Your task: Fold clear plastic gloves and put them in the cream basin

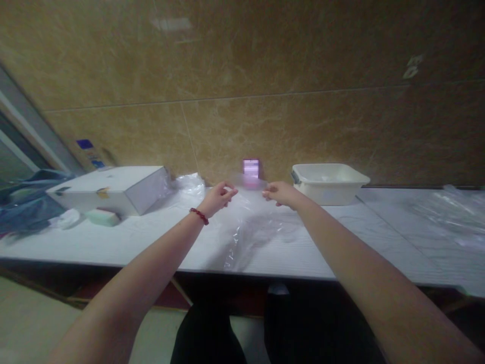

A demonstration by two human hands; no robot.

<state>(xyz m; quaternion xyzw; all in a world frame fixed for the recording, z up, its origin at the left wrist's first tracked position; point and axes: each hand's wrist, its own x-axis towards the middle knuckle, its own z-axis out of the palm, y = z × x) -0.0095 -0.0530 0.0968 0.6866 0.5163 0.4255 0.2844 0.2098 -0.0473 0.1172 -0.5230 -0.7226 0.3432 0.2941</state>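
A clear plastic bag (pixel 242 222) hangs between my two hands over the white table, its top edge stretched across and its lower part reaching near the table's front edge. My left hand (pixel 219 198), with a red bead bracelet at the wrist, pinches the bag's upper left corner. On the other side, my right hand (pixel 281 194) pinches the upper right corner. Behind the bag, a small lit screen (pixel 251 168) leans at the wall, its lower part seen through the plastic.
At the left on the table (pixel 151 247) are a white box (pixel 109 184), a pale green block (pixel 103 217) and crumpled plastic (pixel 190 184). A cream basin (pixel 329 184) stands right of my hands. More clear plastic (pixel 454 212) lies far right. The wall (pixel 242 116) rises behind.
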